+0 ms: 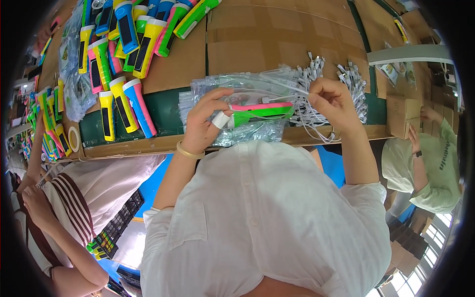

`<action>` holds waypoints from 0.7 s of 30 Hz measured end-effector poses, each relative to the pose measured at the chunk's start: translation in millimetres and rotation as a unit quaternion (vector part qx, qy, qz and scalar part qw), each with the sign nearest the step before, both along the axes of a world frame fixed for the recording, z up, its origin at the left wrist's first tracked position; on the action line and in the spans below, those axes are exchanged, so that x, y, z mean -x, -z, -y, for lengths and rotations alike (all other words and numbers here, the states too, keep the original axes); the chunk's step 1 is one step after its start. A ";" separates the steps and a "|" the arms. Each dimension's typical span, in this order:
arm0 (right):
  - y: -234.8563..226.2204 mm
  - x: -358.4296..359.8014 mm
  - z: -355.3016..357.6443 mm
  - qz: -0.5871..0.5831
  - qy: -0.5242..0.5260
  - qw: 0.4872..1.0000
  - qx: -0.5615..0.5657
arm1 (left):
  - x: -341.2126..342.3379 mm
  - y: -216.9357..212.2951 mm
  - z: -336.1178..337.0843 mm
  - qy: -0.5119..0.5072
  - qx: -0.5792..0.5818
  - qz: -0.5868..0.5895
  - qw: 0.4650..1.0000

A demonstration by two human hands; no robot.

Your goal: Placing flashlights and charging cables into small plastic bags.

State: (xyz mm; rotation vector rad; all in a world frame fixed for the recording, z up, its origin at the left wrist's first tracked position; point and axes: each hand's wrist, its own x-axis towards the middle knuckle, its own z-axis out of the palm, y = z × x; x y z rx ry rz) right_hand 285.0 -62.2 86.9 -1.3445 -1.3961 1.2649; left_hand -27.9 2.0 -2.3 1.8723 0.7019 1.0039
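Note:
My left hand (pixel 205 119) is closed around the white head end of a pink and green flashlight (pixel 262 115). The flashlight lies sideways over a stack of clear plastic bags (pixel 208 86); whether it sits inside one of them is hard to make out. My right hand (pixel 332 101) pinches a white cable (pixel 289 85) between thumb and fingertips, and its length runs leftward above the flashlight. Just behind and beneath that hand spreads a heap of white charging cables (pixel 314 72), with some loops hanging toward the table's front edge.
Many colourful flashlights (pixel 129 29) are piled at the back left, beside a plastic sack (pixel 74 74). A tape roll (pixel 74 138) stands at the left edge. Co-workers sit on both sides; the right one's hands touch a cardboard box (pixel 403 116).

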 end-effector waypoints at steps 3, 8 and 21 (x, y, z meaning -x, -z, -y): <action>1.1 7.6 -0.7 0.069 -0.050 0.996 0.001 | 2.0 2.2 0.7 0.000 -0.002 -0.008 1.000; 2.9 12.0 -11.3 0.189 -0.092 0.974 0.081 | -3.9 -15.5 8.8 -0.081 0.036 -0.015 0.996; 29.1 83.9 -72.8 0.079 -0.255 0.963 -0.026 | 3.9 -34.3 20.7 -0.155 0.062 -0.045 0.985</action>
